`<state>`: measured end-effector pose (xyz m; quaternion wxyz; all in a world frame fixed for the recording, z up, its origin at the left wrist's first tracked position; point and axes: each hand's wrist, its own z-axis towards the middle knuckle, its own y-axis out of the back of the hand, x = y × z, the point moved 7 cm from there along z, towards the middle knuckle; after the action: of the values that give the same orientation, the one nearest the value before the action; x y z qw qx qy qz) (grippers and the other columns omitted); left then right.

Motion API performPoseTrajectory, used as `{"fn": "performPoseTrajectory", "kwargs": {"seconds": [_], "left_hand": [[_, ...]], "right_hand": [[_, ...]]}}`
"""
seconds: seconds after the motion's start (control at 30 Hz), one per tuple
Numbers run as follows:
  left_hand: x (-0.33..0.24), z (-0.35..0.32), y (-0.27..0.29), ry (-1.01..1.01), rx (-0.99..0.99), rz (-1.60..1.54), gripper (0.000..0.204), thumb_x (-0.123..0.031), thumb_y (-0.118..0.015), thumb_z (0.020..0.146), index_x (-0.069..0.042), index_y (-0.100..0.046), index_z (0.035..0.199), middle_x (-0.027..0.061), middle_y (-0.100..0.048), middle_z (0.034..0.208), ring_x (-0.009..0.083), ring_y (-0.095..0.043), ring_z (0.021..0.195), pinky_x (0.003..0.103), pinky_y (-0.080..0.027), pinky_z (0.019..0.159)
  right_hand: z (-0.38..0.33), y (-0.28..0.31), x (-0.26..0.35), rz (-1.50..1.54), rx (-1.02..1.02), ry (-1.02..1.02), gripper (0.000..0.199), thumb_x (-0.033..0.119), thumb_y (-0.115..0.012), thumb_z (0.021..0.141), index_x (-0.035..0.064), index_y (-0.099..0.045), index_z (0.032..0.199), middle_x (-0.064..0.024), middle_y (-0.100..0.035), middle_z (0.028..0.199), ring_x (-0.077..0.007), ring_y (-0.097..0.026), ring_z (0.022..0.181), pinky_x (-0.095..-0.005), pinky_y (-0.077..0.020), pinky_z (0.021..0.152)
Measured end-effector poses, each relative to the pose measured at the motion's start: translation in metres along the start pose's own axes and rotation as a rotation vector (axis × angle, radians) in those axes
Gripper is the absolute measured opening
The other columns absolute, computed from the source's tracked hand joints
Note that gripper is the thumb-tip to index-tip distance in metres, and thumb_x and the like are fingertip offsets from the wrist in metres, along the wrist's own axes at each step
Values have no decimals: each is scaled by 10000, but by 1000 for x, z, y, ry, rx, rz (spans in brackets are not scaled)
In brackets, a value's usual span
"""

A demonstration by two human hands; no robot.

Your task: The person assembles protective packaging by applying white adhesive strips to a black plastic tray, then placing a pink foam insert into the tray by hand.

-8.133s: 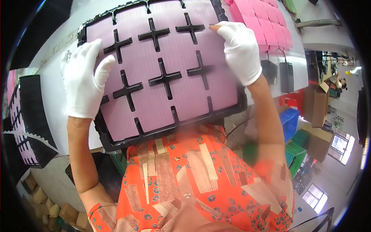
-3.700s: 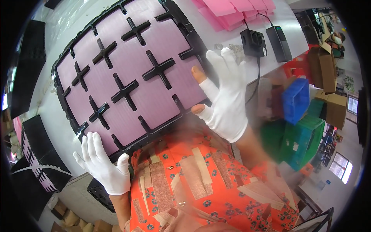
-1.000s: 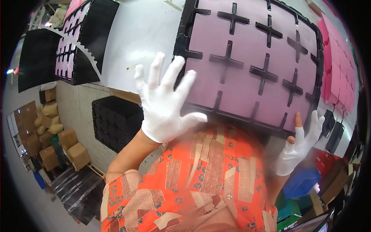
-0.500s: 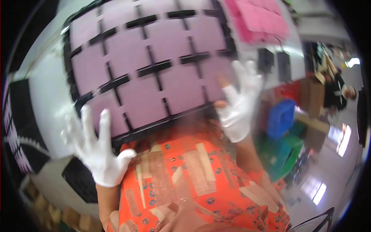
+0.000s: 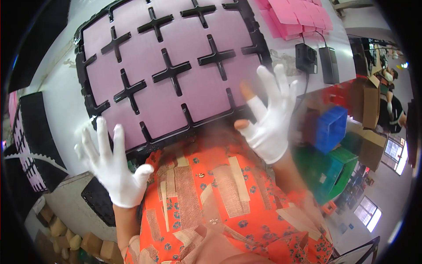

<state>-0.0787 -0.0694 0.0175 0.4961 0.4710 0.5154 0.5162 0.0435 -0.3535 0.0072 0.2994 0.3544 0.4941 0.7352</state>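
A black plastic tray point(image 5: 171, 71) lies on the white table in front of me, with raised cross-shaped dividers. Flat pinkish-purple sheets point(image 5: 149, 105) show in the spaces between the dividers. My left hand point(image 5: 112, 167), in a white glove, hovers at the tray's near left corner with its fingers spread. Over the near right corner is my right hand point(image 5: 270, 116), also gloved in white, though the thumb and index fingertips are bare. Its fingers are spread too. Neither hand holds anything.
Pink sheets point(image 5: 299, 17) are stacked at the far right of the table point(image 5: 57, 119). Two black power adapters point(image 5: 306, 58) with cords sit below them. Blue point(image 5: 330, 130) and green crates point(image 5: 336, 171) and cardboard boxes stand on the right. People are farther back. More boxes lie at lower left.
Both hands stay spread near the tray's near corners, the right one shifted slightly. The whole view has shifted a little and the picture is sharper. Nothing has been taken hold of.
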Motion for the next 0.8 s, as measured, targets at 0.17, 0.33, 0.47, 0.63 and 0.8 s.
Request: {"fn": "performPoseTrajectory", "kwargs": {"seconds": [0.17,0.33,0.47,0.63,0.8], "left_hand": [[-6,-4,-13,-95,-20,-28,899,-793,-388,974,-44,-589,1430,238,-430,1603,496,-300,1526,656,-96,1243],[23,-31,4,62,-357,-449,801,-645,-311,1087,18,-544,1472,258,-470,1577,438,-417,1487,557,-224,1250],[34,-26,-16,371,-410,-708,767,-560,-295,1124,65,-445,1544,213,-437,1618,326,-379,1524,468,-216,1273],[50,-28,-53,634,-291,-1002,760,-548,-305,1128,52,-386,1586,169,-392,1659,293,-308,1559,434,-174,1289],[52,-14,-65,655,-397,-1541,776,-580,-342,1118,24,-376,1604,144,-433,1625,250,-391,1499,417,-258,1262]], "right_hand": [[4,1,-13,-69,-68,16,559,552,-669,943,92,-742,1254,-175,-490,1521,-433,-349,1501,-695,-231,1177],[-23,14,-56,787,-359,-510,243,16,-607,1001,-29,-717,1213,-110,-662,1366,-231,-627,1232,-360,-482,1050],[-8,-8,-79,739,-263,-543,241,85,-638,1031,1,-716,1243,-73,-728,1220,-151,-635,1104,-277,-463,1008],[3,-9,-90,703,-227,-550,208,78,-665,997,-9,-722,1177,-89,-731,1132,-179,-652,1013,-298,-490,939],[16,4,-75,523,-191,-542,215,138,-683,983,-27,-725,1114,-138,-686,984,-209,-639,894,-327,-499,836]]}}
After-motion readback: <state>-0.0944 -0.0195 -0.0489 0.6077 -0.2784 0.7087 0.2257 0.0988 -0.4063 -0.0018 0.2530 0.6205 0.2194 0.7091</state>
